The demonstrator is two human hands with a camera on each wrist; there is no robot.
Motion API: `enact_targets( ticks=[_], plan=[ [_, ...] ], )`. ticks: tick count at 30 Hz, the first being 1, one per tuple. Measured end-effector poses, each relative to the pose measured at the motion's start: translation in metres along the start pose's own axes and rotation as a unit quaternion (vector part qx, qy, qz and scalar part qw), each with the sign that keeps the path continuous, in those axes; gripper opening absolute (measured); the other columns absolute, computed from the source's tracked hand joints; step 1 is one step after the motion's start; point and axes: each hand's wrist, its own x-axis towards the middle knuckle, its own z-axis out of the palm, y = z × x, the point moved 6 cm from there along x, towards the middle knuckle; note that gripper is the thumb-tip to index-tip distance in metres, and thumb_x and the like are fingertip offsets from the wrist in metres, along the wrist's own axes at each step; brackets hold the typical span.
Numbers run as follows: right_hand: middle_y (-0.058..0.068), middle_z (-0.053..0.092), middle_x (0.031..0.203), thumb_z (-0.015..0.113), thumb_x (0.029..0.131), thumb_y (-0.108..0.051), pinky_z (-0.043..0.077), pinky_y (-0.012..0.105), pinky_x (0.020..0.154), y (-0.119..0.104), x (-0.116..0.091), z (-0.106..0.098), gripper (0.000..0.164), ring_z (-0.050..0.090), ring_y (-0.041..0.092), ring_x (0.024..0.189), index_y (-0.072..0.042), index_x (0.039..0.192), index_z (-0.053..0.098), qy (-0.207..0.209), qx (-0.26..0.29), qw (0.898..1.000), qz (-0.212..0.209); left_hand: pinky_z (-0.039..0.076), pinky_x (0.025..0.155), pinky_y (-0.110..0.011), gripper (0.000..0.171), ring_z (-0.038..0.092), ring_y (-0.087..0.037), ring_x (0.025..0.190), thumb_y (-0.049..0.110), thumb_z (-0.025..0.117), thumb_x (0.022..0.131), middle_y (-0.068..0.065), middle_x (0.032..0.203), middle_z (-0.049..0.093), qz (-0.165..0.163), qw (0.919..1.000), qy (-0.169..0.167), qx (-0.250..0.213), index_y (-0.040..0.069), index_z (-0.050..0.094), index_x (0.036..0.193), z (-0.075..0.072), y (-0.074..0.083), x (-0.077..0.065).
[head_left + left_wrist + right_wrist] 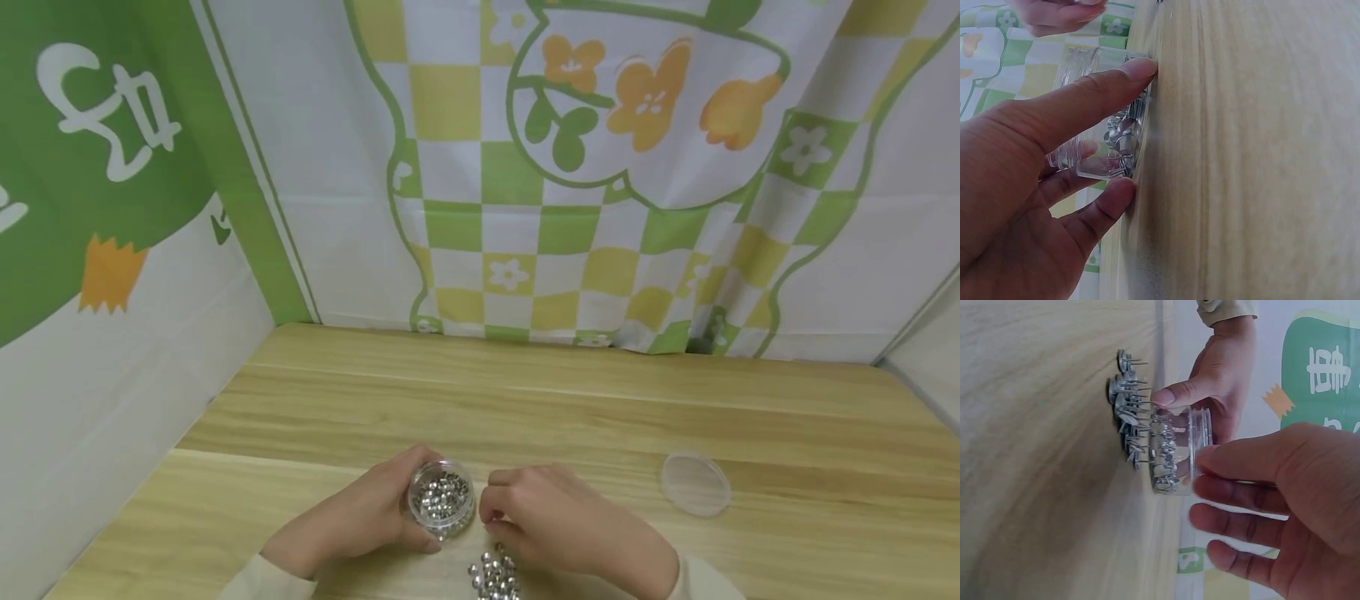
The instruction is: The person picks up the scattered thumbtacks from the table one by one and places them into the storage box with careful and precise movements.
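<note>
A clear round jar stands on the table, partly filled with silver thumbtacks. My left hand grips it from the left side, thumb and fingers round its wall near the base, as the left wrist view shows. Just right of the jar is my right hand, its thumb and index finger brought together near the rim and the other fingers bent. I cannot tell if a tack is between those fingertips. Near the right hand lies a pile of loose thumbtacks, many with pins pointing up.
A round translucent lid lies flat on the wooden table, to the right of the right forearm. Patterned cloth hangs behind the table's far edge. Another green and white cloth hangs on the left.
</note>
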Motion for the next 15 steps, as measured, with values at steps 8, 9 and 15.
enact_targets(
  ticks=[8, 9, 15],
  plan=[
    [-0.018, 0.054, 0.07, 0.068, 0.083, -0.017, 0.035, 0.008, 0.052, 0.003, -0.004, 0.014, 0.015, 0.042, -0.007, 0.058, -0.025, 0.071, 0.063, -0.051, -0.003, 0.999, 0.014, 0.047, 0.101, -0.053, 0.074, 0.06, -0.024, 0.114, 0.035, 0.087, 0.062, 0.0, 0.12, 0.062, 0.004, 1.0, 0.003, 0.007, 0.015, 0.05, 0.122, 0.001, -0.001, 0.0],
    [-0.019, 0.054, 0.069, 0.068, 0.083, -0.017, 0.036, 0.008, 0.053, 0.003, -0.004, 0.016, 0.015, 0.042, -0.007, 0.058, -0.025, 0.071, 0.064, -0.056, -0.004, 0.998, 0.016, 0.048, 0.101, -0.053, 0.074, 0.06, -0.024, 0.114, 0.035, 0.087, 0.062, 0.0, 0.12, 0.062, 0.006, 0.9999, 0.003, 0.008, 0.015, 0.05, 0.123, 0.001, -0.001, 0.0],
    [-0.018, 0.051, 0.066, 0.068, 0.083, -0.015, 0.033, 0.009, 0.051, 0.003, -0.004, 0.02, 0.021, 0.04, -0.005, 0.056, -0.026, 0.067, 0.061, -0.067, -0.016, 0.998, 0.017, 0.048, 0.101, -0.052, 0.075, 0.06, -0.023, 0.114, 0.035, 0.087, 0.062, 0.0, 0.12, 0.062, 0.008, 0.9999, 0.005, 0.012, 0.016, 0.05, 0.123, 0.001, -0.001, 0.0]
  ],
)
